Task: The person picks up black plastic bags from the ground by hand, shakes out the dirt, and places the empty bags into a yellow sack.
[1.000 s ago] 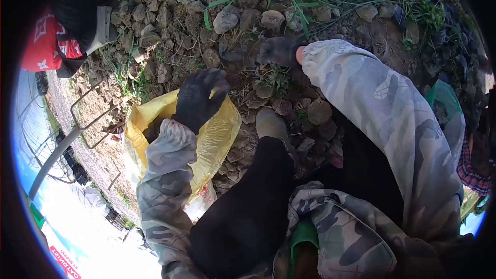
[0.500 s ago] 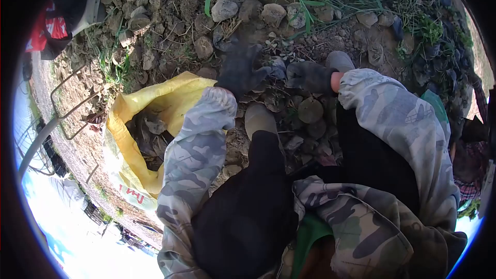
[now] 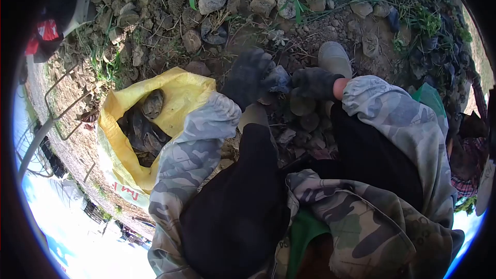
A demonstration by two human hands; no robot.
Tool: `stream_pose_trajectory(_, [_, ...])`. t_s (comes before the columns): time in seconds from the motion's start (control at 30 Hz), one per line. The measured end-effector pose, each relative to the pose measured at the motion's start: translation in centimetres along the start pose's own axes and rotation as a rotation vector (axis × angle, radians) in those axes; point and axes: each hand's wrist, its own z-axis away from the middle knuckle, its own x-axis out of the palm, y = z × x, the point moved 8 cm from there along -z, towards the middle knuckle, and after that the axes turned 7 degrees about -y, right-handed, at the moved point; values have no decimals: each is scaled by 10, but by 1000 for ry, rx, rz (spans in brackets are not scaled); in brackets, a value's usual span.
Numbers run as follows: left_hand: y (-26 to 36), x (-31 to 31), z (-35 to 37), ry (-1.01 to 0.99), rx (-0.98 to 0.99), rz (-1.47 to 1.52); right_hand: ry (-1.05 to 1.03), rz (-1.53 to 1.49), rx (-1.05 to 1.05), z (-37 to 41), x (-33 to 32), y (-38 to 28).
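Red lettering on yellow sack, illegible

Stones crowd twelve o'clock of the left hand; the yellow sack gapes open at eight o'clock.

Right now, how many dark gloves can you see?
2: one on the left hand, beside the yellow sack; one on the right hand, next to it above the stones. More may be hidden.
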Motion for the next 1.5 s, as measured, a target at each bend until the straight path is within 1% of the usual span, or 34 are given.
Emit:
stream_pose_trajectory(0.03, [4,12,2,-103,22,138,-108,48,95,-2,4,1])
stream_pose_trajectory(0.07, [6,16,4,-105,22,139,-108,46,96,-2,0,-3])
stream_pose_trajectory(0.13, [-12,37,10,-318,-305,277,-196,21,137,-3,3,-6])
stream_pose_trajectory(0.17, [-12,38,10,-321,-305,276,-195,18,136,-5,5,-8])
stream_pose_trajectory(0.23, [-14,31,5,-286,-353,362,-206,86,235,-9,13,0])
stream_pose_trajectory(0.27, [-16,32,5,-291,-352,363,-205,81,237,-10,20,8])
stream_pose_trajectory(0.33, [-13,35,2,-291,-206,268,-39,5,-258,-18,32,-2])
stream_pose_trajectory(0.37, [-13,36,2,-293,-205,272,-40,3,-254,-53,64,11])
stream_pose_trajectory(0.4, [-8,34,0,-276,-164,217,254,-372,-430,-96,79,18])
stream_pose_trajectory(0.43, [-4,32,-3,-257,-123,162,553,-747,-595,-108,77,32])
stream_pose_trajectory(0.47, [-1,31,-4,-259,-122,166,536,-723,-530,-110,82,37])
stream_pose_trajectory(0.5, [8,33,-6,-333,-51,28,385,-528,-364,-107,88,38])
stream_pose_trajectory(0.53, [16,36,-7,-405,22,-112,184,-244,-191,-93,92,40])
stream_pose_trajectory(0.57, [19,33,-11,-409,24,-110,46,-56,-108,-75,89,43])
stream_pose_trajectory(0.6, [21,37,-12,-508,32,-172,-12,21,-70,-61,87,47])
stream_pose_trajectory(0.63, [22,42,-13,-606,42,-234,-26,48,-54,-53,85,50])
stream_pose_trajectory(0.67, [24,42,-18,-610,49,-233,-35,72,-41,-47,83,51])
stream_pose_trajectory(0.73, [23,53,-21,-740,68,-385,-25,87,-36,-45,79,49])
stream_pose_trajectory(0.77, [21,54,-20,-742,74,-383,-19,97,-34,-45,76,48])
stream_pose_trajectory(0.83, [28,28,-29,-409,149,-305,-12,107,-32,-45,73,45])
stream_pose_trajectory(0.87, [27,29,-30,-412,151,-305,-10,113,-31,-44,71,44])
stream_pose_trajectory(0.93, [13,37,-32,-539,-10,-173,-5,120,-32,-43,68,42])
stream_pose_trajectory(0.97, [10,40,-31,-542,-8,-174,-6,127,-19,-44,75,52])
stream_pose_trajectory(1.03, [2,37,-29,-421,-40,-1,-2,138,-4,-45,77,59])
stream_pose_trajectory(1.07, [2,36,-29,-420,-39,0,-1,138,-3,-38,63,47])
stream_pose_trajectory(1.13, [-2,32,-28,-398,-98,15,8,210,-169,-24,34,0])
stream_pose_trajectory(1.17, [-8,34,-26,-399,-98,16,8,209,-169,-27,42,8])
stream_pose_trajectory(1.23, [-26,36,-22,-422,-204,51,-43,126,-4,-33,56,32])
stream_pose_trajectory(1.27, [-30,38,-22,-422,-202,50,-40,125,-3,-33,61,39])
stream_pose_trajectory(1.33, [-29,37,-22,-499,-228,26,17,65,85,-22,51,33])
stream_pose_trajectory(1.37, [-29,36,-20,-500,-231,23,17,63,81,-22,50,31])
stream_pose_trajectory(1.43, [-28,18,-25,-316,-197,-71,-91,158,126,-24,55,32])
stream_pose_trajectory(1.47, [-29,15,-25,-320,-193,-69,-90,153,129,-24,57,33])
stream_pose_trajectory(1.5, [-32,7,-27,-311,-222,-49,-28,116,128,-23,56,35])
